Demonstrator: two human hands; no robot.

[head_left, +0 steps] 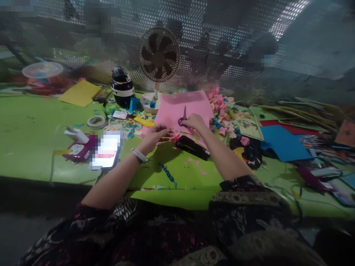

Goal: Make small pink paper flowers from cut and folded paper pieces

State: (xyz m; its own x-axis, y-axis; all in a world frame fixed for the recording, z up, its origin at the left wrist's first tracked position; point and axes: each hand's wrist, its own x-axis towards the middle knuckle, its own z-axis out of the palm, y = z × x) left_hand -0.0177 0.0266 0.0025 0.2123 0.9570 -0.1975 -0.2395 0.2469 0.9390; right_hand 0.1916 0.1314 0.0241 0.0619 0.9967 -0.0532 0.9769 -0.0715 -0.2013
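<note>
A pair of dark-handled scissors [184,115] lies over the pink paper [173,105], blades pointing away from me. My right hand [195,122] has its fingers closed at the scissors' handles. To the left, my left hand [155,136] hovers low with fingers stretched out and apart, near small pink paper pieces [175,137]; nothing shows in its grasp. A black stapler [193,147] rests on the green table between my forearms. Closer to me lies a twisted blue paper strip [166,172].
Paper scraps surround a yellow tool [144,121] and tape roll [96,122]. A lit phone [107,150] with a cable lies left. Behind stand a fan [159,54] and black jar [122,87]. Pink paper flowers [217,103] and blue paper [285,143] lie right.
</note>
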